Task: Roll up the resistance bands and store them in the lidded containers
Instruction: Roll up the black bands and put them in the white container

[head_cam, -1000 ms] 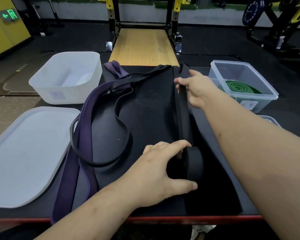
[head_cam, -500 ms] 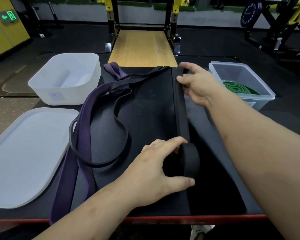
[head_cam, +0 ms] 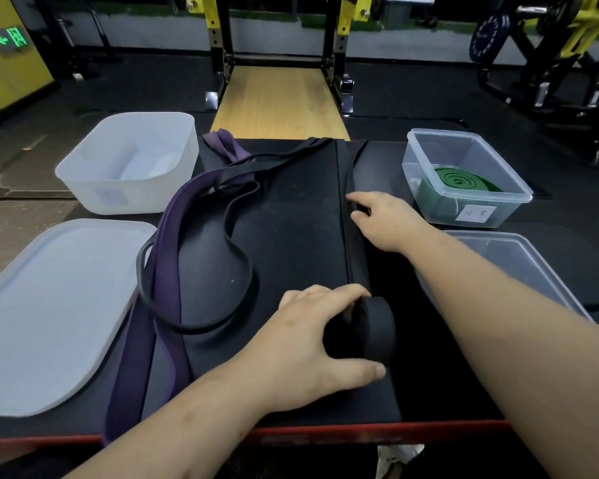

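Observation:
A wide black band [head_cam: 351, 174] runs straight down the black mat [head_cam: 291, 243] and ends in a half-rolled coil [head_cam: 374, 328] near the front edge. My left hand [head_cam: 312, 344] grips that coil, fingers over its top and thumb beneath. My right hand [head_cam: 384, 221] pinches the flat stretch of the same band further up. A purple band [head_cam: 159, 295] and a thin black band [head_cam: 236, 250] lie loose on the mat's left half. A rolled green band [head_cam: 459, 178] sits inside the clear container [head_cam: 426, 153] at the right.
An empty translucent white tub [head_cam: 125, 164] stands at the back left, its lid [head_cam: 52, 305] flat in front of it. A clear lid [head_cam: 512, 261] lies at the right under my forearm. The mat's red front edge [head_cam: 325, 433] is close to me. Gym racks stand behind.
My right hand has slid down the black band toward me, from near the far end to its middle. My left hand still holds the coil in about the same place.

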{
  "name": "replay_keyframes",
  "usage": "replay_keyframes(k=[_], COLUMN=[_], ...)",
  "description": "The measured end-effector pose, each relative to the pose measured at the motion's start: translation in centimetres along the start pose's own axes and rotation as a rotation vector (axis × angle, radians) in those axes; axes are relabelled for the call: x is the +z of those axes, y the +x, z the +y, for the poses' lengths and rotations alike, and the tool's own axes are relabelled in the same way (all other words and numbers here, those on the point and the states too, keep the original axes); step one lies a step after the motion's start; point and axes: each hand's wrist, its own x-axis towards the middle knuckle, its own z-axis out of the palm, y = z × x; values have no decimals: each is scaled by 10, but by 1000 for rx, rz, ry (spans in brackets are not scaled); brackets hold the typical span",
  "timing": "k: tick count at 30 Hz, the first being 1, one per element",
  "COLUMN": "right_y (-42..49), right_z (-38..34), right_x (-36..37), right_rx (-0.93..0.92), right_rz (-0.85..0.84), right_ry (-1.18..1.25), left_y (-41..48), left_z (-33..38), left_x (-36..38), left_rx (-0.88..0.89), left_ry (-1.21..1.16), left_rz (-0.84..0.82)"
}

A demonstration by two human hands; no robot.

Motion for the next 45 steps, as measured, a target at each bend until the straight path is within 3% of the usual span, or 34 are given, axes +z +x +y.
replay_keyframes(k=[9,18,26,31,34,38,42,45], right_y=[-142,-211,-206,-193,-187,-187,-187,-188], right_z=[-10,0,8,19,12,6,2,2], right_x=[-18,-30,-14,-6,13,16,18,16], right_rx=[-120,-100,-213,-63,-49,-51,-171,-177], right_rz=[-159,-371,-239,71,61,34,12,37], right_ry=[-26,305,403,330,349,548,390,399], left_y=[-6,0,1,-1,-2,-5,-5,-5], left_z=[0,1,0,-3,-2,3,2,2], left_x=[7,8,3,5,6,5,7,7], left_rx=[10,-31,-6,16,50,84,66,68], left_ry=[50,65,40,51,48,12,17,21], left_rz=[29,13,21,18,36,75,58,60])
